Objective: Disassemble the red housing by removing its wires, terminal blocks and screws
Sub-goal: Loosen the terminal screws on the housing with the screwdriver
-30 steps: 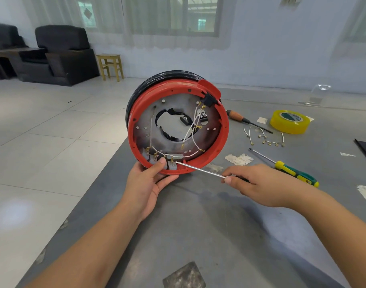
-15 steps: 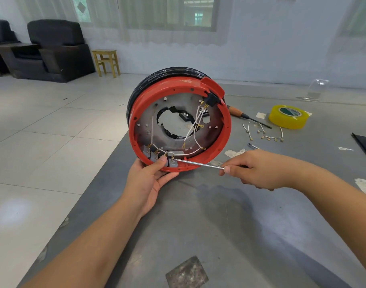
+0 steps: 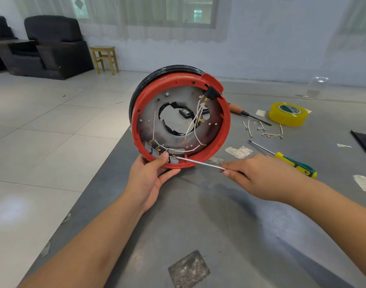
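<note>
Two hands are working: left hand (image 3: pixel 150 177) still gripping red housing (image 3: pixel 224 129); right hand (image 3: pixel 259 177) keeps its screwdriver (image 3: pixel 200 163) on a terminal block (image 3: pixel 173 160) screw, unloosened.

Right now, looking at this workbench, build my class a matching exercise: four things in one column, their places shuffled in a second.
Things:
1. red housing
2. tape roll
3. loose wires
4. green-and-yellow screwdriver

Places:
A. lying just behind the right hand
B. far right of the bench
C. propped up by the left hand
D. scattered before the tape

Pairs: 1-C, 2-B, 3-D, 4-A
</note>
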Motion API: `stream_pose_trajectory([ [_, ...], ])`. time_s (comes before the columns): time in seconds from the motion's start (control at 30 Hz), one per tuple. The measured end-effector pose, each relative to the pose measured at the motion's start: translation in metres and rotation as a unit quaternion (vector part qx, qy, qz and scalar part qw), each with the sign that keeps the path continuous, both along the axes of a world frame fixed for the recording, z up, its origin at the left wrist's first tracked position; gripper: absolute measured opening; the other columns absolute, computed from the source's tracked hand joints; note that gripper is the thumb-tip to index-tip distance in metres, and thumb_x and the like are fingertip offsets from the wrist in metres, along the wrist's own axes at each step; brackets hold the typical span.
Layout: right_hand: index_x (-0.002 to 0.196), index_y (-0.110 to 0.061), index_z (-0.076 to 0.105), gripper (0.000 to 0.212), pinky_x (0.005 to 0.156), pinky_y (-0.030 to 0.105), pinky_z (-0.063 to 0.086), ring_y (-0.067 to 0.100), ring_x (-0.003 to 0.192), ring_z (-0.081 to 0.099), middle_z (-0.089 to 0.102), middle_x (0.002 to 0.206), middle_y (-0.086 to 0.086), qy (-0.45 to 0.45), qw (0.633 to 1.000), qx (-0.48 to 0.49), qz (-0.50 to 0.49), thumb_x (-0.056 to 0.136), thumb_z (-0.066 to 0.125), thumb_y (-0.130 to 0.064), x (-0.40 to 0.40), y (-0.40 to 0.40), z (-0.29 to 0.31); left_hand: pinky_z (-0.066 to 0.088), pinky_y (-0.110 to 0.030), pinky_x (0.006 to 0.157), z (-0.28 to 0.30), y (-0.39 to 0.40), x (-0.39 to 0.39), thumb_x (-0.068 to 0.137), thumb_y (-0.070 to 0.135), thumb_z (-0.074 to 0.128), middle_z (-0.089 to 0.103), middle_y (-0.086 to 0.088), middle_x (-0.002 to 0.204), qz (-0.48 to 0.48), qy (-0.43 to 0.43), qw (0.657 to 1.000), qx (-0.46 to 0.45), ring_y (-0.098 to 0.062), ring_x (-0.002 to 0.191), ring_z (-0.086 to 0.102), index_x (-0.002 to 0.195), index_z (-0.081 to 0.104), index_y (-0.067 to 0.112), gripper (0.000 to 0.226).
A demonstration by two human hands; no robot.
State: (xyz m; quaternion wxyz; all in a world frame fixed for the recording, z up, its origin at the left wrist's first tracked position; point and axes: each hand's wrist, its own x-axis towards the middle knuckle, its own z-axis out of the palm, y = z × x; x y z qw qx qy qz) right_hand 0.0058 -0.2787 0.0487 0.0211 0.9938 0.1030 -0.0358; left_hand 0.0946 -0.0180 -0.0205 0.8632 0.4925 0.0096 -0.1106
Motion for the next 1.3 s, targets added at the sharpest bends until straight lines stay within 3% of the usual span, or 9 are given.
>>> stream_pose_trajectory([
  [0.1, 0.136, -0.046, 0.043, 0.044, 0.073, 0.043, 0.059, 0.024, 0.087, 0.066, 0.068, 0.093, -0.006, -0.022, 1.000, -0.009, -0.006, 0.103, 0.018, -0.061, -0.006, 0.004, -0.009, 0.066, -0.042, 0.078, 0.000, 0.000, 0.001, 0.101, 0.004, 0.065, 0.078, -0.021, 0.113, 0.005, 0.005, 1.000, -0.003, -0.036, 0.103, 0.078, 0.127, 0.059, 0.005, 0.027],
  [0.27, 0.142, -0.046, 0.039, 0.046, 0.078, 0.044, 0.058, 0.030, 0.096, 0.067, 0.070, 0.108, -0.002, -0.039, 0.999, 0.008, -0.026, 0.104, 0.018, -0.061, -0.018, 0.014, -0.023, 0.066, -0.042, 0.080, -0.001, 0.000, 0.001, 0.100, 0.005, 0.066, 0.077, -0.022, 0.116, 0.011, 0.012, 1.000, -0.006, -0.037, 0.105, 0.077, 0.128, 0.060, 0.004, 0.029],
  [0.4, 0.126, -0.035, 0.058, 0.042, 0.079, 0.042, 0.056, 0.019, 0.084, 0.062, 0.067, 0.089, -0.008, -0.006, 0.997, 0.073, -0.021, 0.106, 0.028, -0.056, -0.010, 0.009, -0.007, 0.066, -0.045, 0.082, -0.002, 0.000, 0.001, 0.100, 0.003, 0.066, 0.078, -0.020, 0.112, 0.008, 0.008, 1.000, 0.000, -0.036, 0.103, 0.077, 0.127, 0.060, 0.004, 0.028],
  [0.47, 0.119, -0.037, 0.065, 0.037, 0.077, 0.033, 0.055, 0.013, 0.081, 0.063, 0.069, 0.093, -0.007, 0.034, 0.993, 0.111, -0.021, 0.106, 0.034, -0.053, -0.003, 0.004, 0.006, 0.066, -0.042, 0.079, -0.001, 0.000, 0.000, 0.100, 0.001, 0.065, 0.078, -0.018, 0.114, 0.001, 0.005, 1.000, 0.001, -0.035, 0.104, 0.077, 0.129, 0.059, 0.006, 0.030],
  [0.6, 0.105, -0.047, 0.071, 0.027, 0.044, 0.026, 0.048, 0.018, 0.048, 0.052, 0.057, 0.067, 0.000, 0.176, 0.936, 0.291, -0.092, 0.105, 0.045, -0.053, 0.010, -0.006, 0.018, 0.066, -0.040, 0.076, 0.000, 0.001, 0.001, 0.100, 0.000, 0.064, 0.077, -0.017, 0.118, -0.008, 0.010, 1.000, -0.010, -0.035, 0.106, 0.077, 0.132, 0.057, 0.006, 0.033],
  [0.73, 0.106, -0.040, 0.075, 0.028, 0.043, 0.025, 0.042, 0.016, 0.046, 0.041, 0.051, 0.066, 0.000, 0.264, 0.872, 0.392, -0.125, 0.104, 0.049, -0.051, 0.020, -0.009, 0.020, 0.066, -0.043, 0.079, -0.001, 0.003, 0.002, 0.101, 0.000, 0.063, 0.077, -0.017, 0.120, -0.013, 0.016, 1.000, -0.013, -0.036, 0.107, 0.076, 0.132, 0.057, 0.007, 0.033],
  [0.8, 0.107, -0.039, 0.076, 0.028, 0.044, 0.025, 0.042, 0.015, 0.047, 0.040, 0.050, 0.066, 0.000, 0.279, 0.862, 0.403, -0.127, 0.104, 0.050, -0.051, 0.021, -0.010, 0.019, 0.066, -0.043, 0.079, -0.001, 0.002, 0.002, 0.101, -0.001, 0.063, 0.077, -0.017, 0.120, -0.015, 0.015, 1.000, -0.009, -0.036, 0.108, 0.076, 0.133, 0.057, 0.007, 0.034],
  [1.17, 0.109, -0.052, 0.069, 0.027, 0.047, 0.023, 0.050, 0.010, 0.050, 0.056, 0.060, 0.064, -0.010, 0.152, 0.951, 0.260, -0.072, 0.104, 0.043, -0.055, 0.012, -0.012, 0.015, 0.066, -0.041, 0.077, -0.002, 0.000, 0.001, 0.100, 0.003, 0.066, 0.078, -0.014, 0.119, -0.028, -0.007, 0.999, 0.024, -0.034, 0.108, 0.077, 0.131, 0.058, 0.009, 0.032],
  [1.3, 0.120, -0.050, 0.066, 0.032, 0.068, 0.013, 0.045, -0.005, 0.084, 0.061, 0.070, 0.096, -0.018, 0.076, 0.984, 0.160, -0.022, 0.105, 0.038, -0.055, 0.008, -0.011, 0.011, 0.066, -0.042, 0.078, -0.002, -0.001, 0.001, 0.100, 0.005, 0.066, 0.078, -0.012, 0.119, -0.027, -0.012, 0.999, 0.035, -0.033, 0.107, 0.077, 0.131, 0.058, 0.009, 0.032],
])
